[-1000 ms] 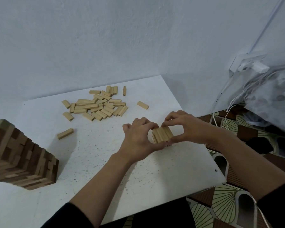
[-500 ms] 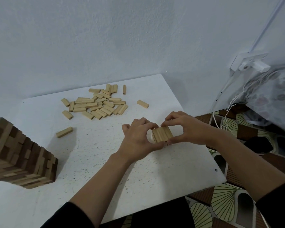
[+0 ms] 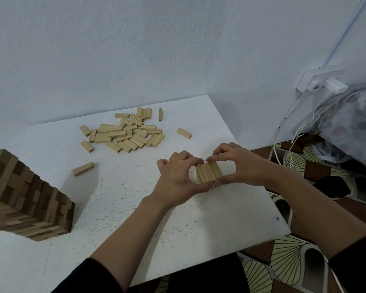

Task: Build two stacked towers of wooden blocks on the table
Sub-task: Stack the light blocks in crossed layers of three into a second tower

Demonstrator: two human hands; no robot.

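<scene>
Head view: left hand [image 3: 178, 178] and right hand [image 3: 241, 166], each grip pinching the block stack [image 3: 209, 172], hide its sides; tower [image 3: 30, 199] left of it is cropped.

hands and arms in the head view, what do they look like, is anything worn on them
Both the left hand and the right hand are bare: no gloves, rings, watch or bracelet show. The forearms are uncovered too. A black fabric sleeve ends near each elbow, the left sleeve and the right sleeve, plain with no visible markings.
</scene>
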